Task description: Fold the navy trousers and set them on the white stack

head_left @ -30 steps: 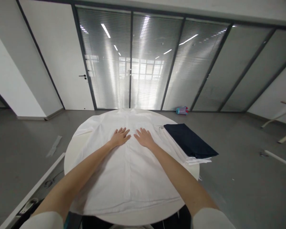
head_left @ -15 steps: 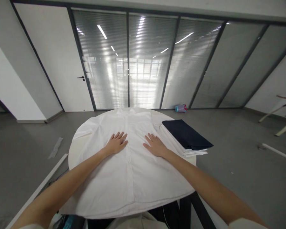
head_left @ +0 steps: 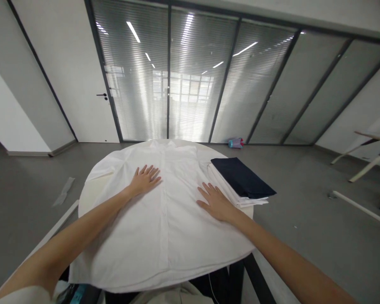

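A white button-front shirt (head_left: 148,228) lies spread over the round table (head_left: 88,198), its collar at the far side and its hem hanging over the near edge. My left hand (head_left: 145,180) rests flat on the shirt, left of the button strip, fingers spread. To the right of the strip, my right hand (head_left: 217,202) also lies palm down with its fingers apart. Close beyond the right hand is a stack of folded white cloth (head_left: 229,185) with a folded dark navy cloth (head_left: 243,178) on top.
A glass partition with blinds (head_left: 190,84) and a white door (head_left: 69,76) stand behind the table. A blue and pink container (head_left: 236,143) lies on the floor by the glass. A strip of clear plastic (head_left: 63,192) is on the floor at left; a table leg (head_left: 370,166) shows at right.
My hands have moved apart on the shirt, the left one slightly away and leftward, the right one rightward and nearer to me. The view has shifted a little.
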The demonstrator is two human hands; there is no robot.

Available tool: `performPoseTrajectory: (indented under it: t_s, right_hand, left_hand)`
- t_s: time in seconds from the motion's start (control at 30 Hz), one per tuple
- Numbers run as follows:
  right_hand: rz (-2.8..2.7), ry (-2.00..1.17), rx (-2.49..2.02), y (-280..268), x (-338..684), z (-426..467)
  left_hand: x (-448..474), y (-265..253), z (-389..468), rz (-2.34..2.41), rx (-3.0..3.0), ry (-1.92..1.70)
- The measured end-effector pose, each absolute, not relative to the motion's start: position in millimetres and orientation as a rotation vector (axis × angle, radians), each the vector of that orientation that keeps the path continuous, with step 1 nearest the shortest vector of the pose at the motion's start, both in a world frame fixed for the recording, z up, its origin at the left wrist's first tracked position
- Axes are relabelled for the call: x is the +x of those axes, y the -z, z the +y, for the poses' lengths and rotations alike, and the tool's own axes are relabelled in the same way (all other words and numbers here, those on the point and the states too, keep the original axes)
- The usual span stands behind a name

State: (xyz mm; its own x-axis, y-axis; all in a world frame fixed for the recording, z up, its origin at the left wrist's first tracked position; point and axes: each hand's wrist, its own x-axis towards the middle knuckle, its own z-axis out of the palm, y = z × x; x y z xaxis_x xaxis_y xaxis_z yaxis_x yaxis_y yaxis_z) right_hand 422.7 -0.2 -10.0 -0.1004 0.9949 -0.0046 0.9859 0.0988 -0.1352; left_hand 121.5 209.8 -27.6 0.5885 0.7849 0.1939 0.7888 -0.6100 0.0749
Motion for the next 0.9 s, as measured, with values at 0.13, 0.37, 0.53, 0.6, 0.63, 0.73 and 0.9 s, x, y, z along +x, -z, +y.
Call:
performPoseTrajectory:
  t_s: [0.13,0.37,0.53,0.6,0.63,0.73,0.9]
  right_hand:
    - [-2.185,-0.154,-2.073,-3,411,89]
    - [-1.917,-0.007,-2.346,10,421,230]
    - [-1.872,-0.109,-2.434,27,435,271]
    - [-1.886,-0.152,-2.435,31,438,281]
    - [-1.888,-0.163,-2.435,31,438,285]
    - [-1.917,-0.187,-2.419,25,442,297]
    - [-1.948,-0.278,-2.347,-35,486,318]
  left_hand:
    - [119,18,264,-1.568,-2.686,0.309]
    - [117,22,344,-1.758,-2.639,0.210]
    - [121,36,368,-1.873,-2.584,0.200]
    - [122,39,376,-1.885,-2.579,0.201]
    - [123,40,380,-1.880,-2.580,0.204]
    - [122,42,388,-1.850,-2.580,0.224]
    - [119,45,390,-1.783,-2.559,0.258]
